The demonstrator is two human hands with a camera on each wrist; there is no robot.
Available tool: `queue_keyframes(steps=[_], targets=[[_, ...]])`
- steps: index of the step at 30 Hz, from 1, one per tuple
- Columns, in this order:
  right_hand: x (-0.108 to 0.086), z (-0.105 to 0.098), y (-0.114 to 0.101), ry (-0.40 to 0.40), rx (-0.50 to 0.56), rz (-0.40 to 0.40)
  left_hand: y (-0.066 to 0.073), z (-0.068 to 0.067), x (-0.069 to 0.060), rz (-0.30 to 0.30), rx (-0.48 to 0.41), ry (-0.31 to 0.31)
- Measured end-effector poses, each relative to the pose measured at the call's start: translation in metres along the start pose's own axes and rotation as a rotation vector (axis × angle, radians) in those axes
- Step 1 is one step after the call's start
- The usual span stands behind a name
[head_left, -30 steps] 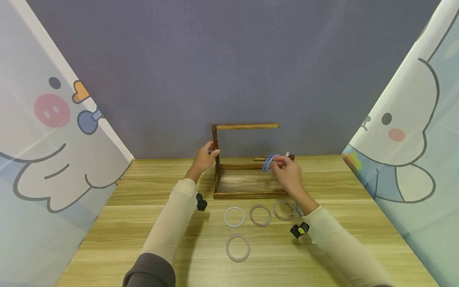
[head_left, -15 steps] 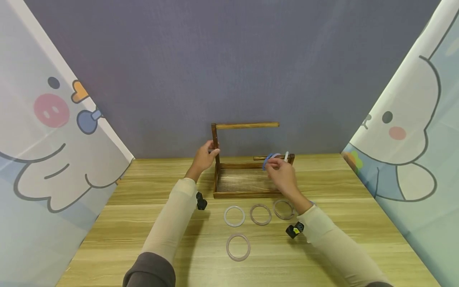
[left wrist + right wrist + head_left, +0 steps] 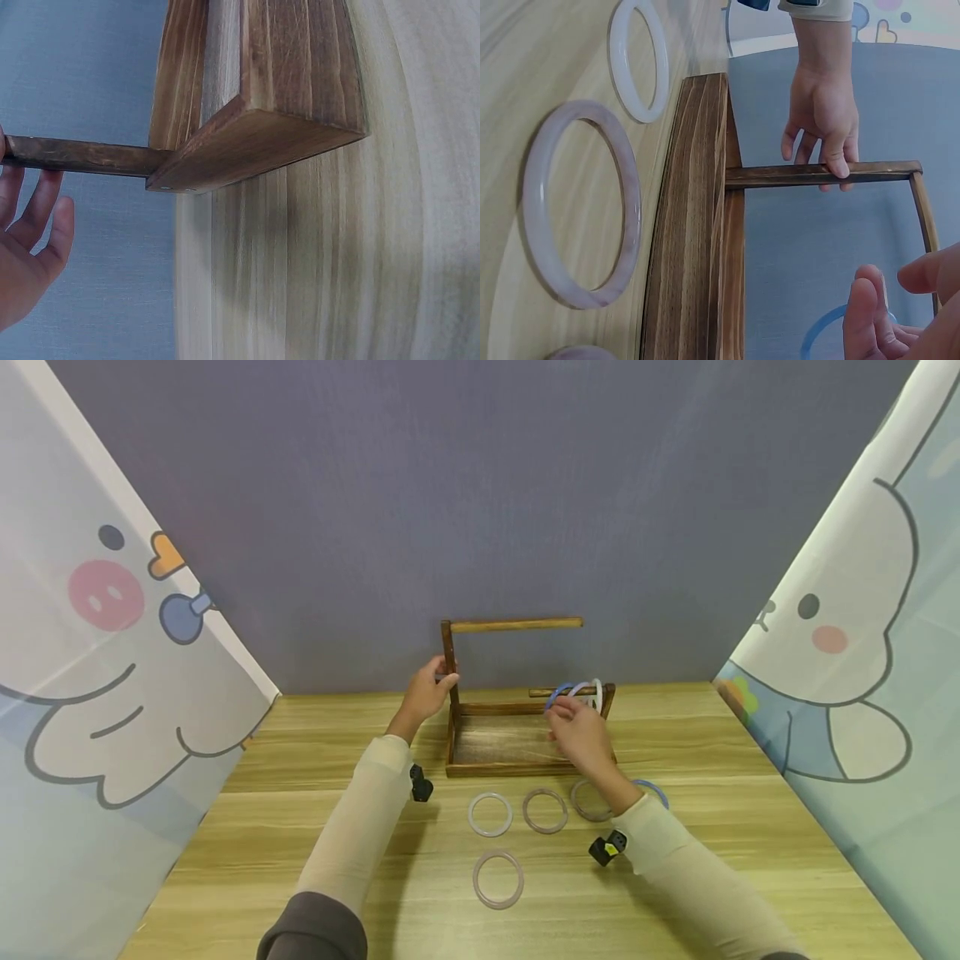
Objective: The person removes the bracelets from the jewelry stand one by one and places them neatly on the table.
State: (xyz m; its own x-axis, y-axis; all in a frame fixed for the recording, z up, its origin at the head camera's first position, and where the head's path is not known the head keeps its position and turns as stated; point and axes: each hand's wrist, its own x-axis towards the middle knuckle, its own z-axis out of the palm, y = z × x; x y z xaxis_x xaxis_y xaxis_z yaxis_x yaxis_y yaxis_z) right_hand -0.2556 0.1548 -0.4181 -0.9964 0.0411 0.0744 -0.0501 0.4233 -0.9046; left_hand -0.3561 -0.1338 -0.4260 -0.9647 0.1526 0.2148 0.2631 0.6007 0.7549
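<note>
My left hand (image 3: 426,695) grips the upright left post (image 3: 451,647) of a dark wooden bangle stand, thumb on one side and fingers on the other. On the stand's lower bar (image 3: 538,692) hang a blue bangle (image 3: 552,697), a lavender bangle (image 3: 577,688) and a white bangle (image 3: 598,693). Just below them is my right hand (image 3: 583,739), close to the blue bangle. In the right wrist view, thumb and fingers of the right hand (image 3: 900,322) stand apart, with the blue bangle (image 3: 817,330) partly hidden behind the fingers.
Several bangles lie flat on the wooden table before the stand: a white bangle (image 3: 472,815), brownish ones, a pinkish bangle (image 3: 498,904) nearer me, and a blue bangle (image 3: 657,789) by my right sleeve. The stand's upper bar (image 3: 517,625) bears nothing. A grey wall (image 3: 480,527) rises behind.
My right hand has moved left and slightly down along the lower bar, its fingers parting from the bangles. The hung bangles now show spread along the bar. My left hand stays on the post.
</note>
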Motion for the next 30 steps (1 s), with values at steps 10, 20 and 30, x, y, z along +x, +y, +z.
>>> queue_keyframes(steps=[10,20,30], targets=[[0.005,0.007,0.004,0.079,-0.048,-0.032,-0.003,0.002,0.001,0.005,0.001,0.000],[0.011,0.005,0.011,0.141,-0.108,-0.083,-0.002,0.001,0.001,-0.008,-0.017,0.000],[0.010,0.002,0.010,0.132,-0.095,-0.087,0.000,0.001,-0.001,-0.013,0.011,0.001]])
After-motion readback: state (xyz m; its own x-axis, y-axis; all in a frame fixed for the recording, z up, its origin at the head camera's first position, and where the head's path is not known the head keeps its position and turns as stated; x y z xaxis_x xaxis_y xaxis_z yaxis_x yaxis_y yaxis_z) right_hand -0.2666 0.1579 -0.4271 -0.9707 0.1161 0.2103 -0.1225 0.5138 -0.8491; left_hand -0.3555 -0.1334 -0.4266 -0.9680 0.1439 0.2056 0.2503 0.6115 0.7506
